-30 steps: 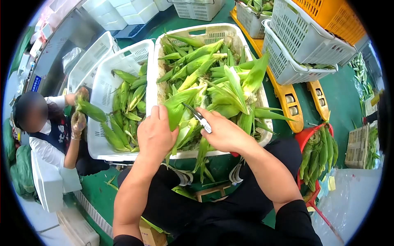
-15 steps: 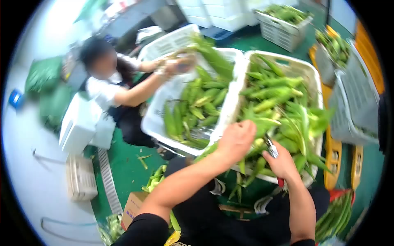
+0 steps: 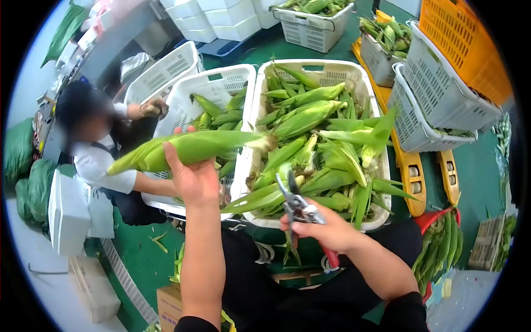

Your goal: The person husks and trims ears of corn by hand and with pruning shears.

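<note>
An ear of corn [image 3: 204, 145] in its green husk lies across my left hand [image 3: 193, 174], its pale stalk end pointing right and its tip pointing left. My left thumb and fingers are around the husk, above the left crate's edge. My right hand [image 3: 326, 227] grips a pair of pruning shears [image 3: 301, 210] with red handles; the blades are parted and point up and away. The shears are over the near edge of the right white crate [image 3: 260, 105], which is heaped with husked-green corn and loose leaves [image 3: 310, 119].
Left of it, another white crate [image 3: 243, 72] holds more corn, and a co-worker [image 3: 99, 149] reaches into it. A yellow pallet jack [image 3: 412, 188] and stacked crates [image 3: 437, 83] stand to the right. A red container [image 3: 428, 221] of green corn sits near my right knee.
My left hand has lifted an ear of corn from the right crate and moved left. My right hand has shifted left and down with the shears. The view has turned right.
</note>
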The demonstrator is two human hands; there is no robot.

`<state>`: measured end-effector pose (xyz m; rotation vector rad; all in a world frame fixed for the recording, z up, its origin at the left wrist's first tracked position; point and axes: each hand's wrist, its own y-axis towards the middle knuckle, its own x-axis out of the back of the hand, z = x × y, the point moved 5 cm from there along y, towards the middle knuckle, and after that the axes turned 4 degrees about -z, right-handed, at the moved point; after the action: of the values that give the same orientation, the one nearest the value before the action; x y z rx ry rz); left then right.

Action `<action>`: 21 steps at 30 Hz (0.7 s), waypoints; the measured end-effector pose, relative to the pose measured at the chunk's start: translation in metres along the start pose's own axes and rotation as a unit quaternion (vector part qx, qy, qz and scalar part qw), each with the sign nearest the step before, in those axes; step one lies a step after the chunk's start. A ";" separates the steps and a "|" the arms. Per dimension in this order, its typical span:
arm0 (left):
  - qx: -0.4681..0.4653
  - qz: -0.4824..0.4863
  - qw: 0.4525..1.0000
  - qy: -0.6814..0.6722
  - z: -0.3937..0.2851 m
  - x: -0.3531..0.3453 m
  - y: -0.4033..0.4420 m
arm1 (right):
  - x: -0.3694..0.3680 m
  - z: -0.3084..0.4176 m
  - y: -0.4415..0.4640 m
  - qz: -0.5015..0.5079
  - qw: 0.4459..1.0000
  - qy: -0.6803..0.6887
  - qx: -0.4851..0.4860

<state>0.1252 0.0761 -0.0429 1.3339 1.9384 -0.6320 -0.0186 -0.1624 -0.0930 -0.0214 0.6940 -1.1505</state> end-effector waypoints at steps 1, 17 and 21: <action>-0.011 -0.011 1.000 0.000 0.001 -0.003 -0.001 | -0.003 -0.006 0.009 -0.015 0.999 -0.036 0.006; -0.040 0.118 0.989 0.076 0.045 -0.049 -0.072 | 0.009 0.018 0.041 -0.142 0.990 0.006 0.017; -0.059 0.157 0.978 0.124 0.047 -0.054 -0.074 | 0.013 0.019 0.040 -0.156 0.987 0.018 0.038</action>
<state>0.0812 -0.0162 -0.0312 1.6608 1.8635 -0.2008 0.0270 -0.1622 -0.0979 -0.0461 0.6929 -1.4809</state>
